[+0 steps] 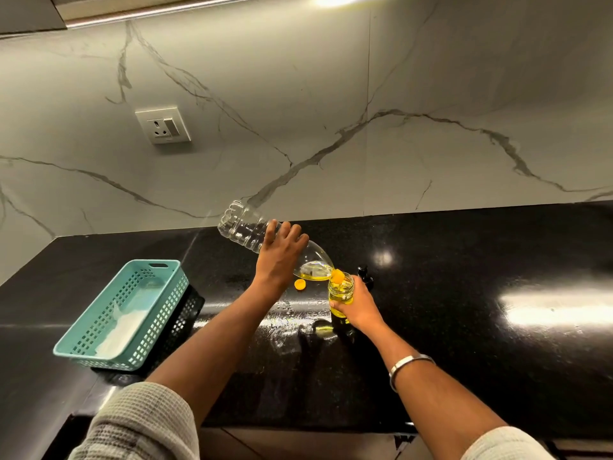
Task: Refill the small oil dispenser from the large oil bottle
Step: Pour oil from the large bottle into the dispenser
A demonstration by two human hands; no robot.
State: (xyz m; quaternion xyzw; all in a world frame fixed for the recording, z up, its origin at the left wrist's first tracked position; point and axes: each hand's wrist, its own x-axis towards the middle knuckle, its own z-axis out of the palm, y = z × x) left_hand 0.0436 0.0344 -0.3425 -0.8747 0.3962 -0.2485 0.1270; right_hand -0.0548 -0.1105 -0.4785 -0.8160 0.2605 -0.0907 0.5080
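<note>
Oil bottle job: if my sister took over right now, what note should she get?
Left hand: grips the large oil bottle, tipped with its mouth at the small dispenser's opening; only a little oil shows near its neck.
Right hand: holds the small dispenser upright on the black counter.
Done: bottle's orange cap is off and lies on the counter; the dispenser's black top stands behind it; the dispenser looks nearly full of yellow oil.
Left: probably finish pouring, set the bottle upright, close both.
</note>
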